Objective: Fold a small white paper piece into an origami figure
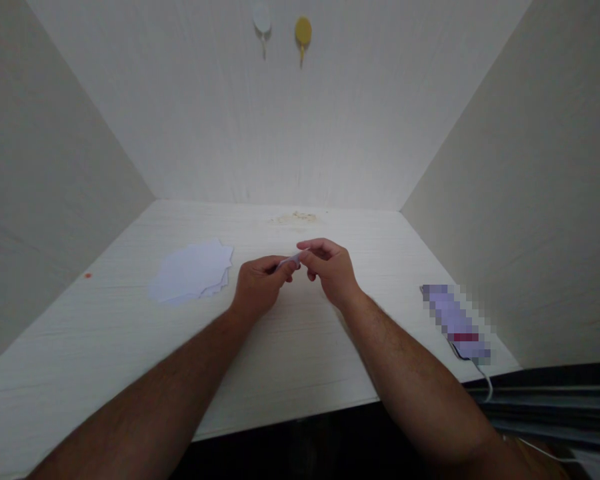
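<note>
A small piece of white paper (293,258), seemingly folded, is held up over the middle of the table. My left hand (261,283) pinches its near left end between thumb and fingers. At its right end, the thumb and curled fingers of my right hand (331,268) close on it. Most of the paper is hidden behind my fingers, so its full shape does not show. Left of my left hand lies a loose pile of white paper sheets (193,272), fanned unevenly.
Walls enclose the white table (290,360) on three sides. A blurred-out phone-like device (453,320) with a white cable (486,383) lies at the right. A white hook (262,20) and a yellow hook (303,32) are on the back wall. A small orange spot (89,275) marks the left edge.
</note>
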Motion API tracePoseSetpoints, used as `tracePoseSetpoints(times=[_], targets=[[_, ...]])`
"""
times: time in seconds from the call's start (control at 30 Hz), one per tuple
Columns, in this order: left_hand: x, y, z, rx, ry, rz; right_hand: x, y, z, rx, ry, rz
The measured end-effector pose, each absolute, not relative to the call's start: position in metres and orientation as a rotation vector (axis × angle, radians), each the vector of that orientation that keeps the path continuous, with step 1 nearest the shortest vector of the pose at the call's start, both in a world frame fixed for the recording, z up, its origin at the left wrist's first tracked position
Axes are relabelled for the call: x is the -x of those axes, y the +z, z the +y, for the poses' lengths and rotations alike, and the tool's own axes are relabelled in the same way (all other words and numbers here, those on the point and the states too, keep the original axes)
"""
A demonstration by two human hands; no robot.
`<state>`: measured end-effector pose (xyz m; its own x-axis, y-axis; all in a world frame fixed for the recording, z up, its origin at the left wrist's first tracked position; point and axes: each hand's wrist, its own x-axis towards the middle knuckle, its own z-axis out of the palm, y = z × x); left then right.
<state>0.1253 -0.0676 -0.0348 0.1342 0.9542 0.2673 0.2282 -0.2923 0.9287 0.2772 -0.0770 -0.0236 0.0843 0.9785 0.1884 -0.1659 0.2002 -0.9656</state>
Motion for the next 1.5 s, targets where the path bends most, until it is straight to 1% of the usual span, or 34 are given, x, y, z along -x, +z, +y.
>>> tracePoseSetpoints(times=[0.33,0.7,0.93,1.2,1.33,1.5], targets=[[-0.126,-0.032,-0.069,-1.598,1.133,1.065,-0.280,-0.024,-0.077,0.971,1.088,-1.105],[-0.125,-0.033,-0.066,-1.631,1.012,0.865,-0.284,-0.020,-0.077,0.998,1.234,-0.955],[-0.127,-0.032,-0.066,-1.592,0.986,0.909,-0.288,-0.022,-0.075,0.990,1.250,-1.024],[-0.128,-0.036,-0.062,-1.220,1.066,0.821,-0.293,-0.027,-0.073,1.002,1.102,-1.205],[-0.128,-0.036,-0.061,-1.282,1.109,0.920,-0.292,-0.030,-0.073,1.019,1.036,-1.231],[-0.130,-0.037,-0.062,-1.286,1.185,0.893,-0.288,-0.033,-0.071,1.064,1.067,-1.209]])
